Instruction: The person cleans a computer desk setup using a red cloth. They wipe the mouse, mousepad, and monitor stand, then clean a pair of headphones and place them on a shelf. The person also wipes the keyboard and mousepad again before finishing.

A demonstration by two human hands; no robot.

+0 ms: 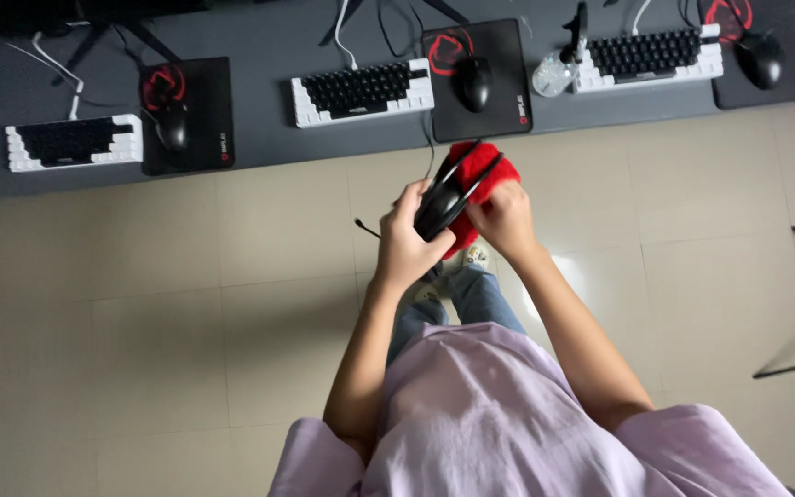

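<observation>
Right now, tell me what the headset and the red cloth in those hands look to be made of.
Headset: looks like hard black plastic, smooth with a slight sheen; the ear pad's material isn't clear. Red cloth: soft fuzzy fabric, probably microfibre or plush, judging by its matte, fluffy edge.

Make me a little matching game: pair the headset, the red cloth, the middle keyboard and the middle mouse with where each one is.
Things:
1. headset
2. red cloth
3. middle keyboard
4. middle mouse

Places:
A. on a black pad
B. in the left hand
C. on the grey desk, left of the pad
D. under the right hand, against the headset

Pairs: 1-B, 2-D, 3-C, 4-A
</observation>
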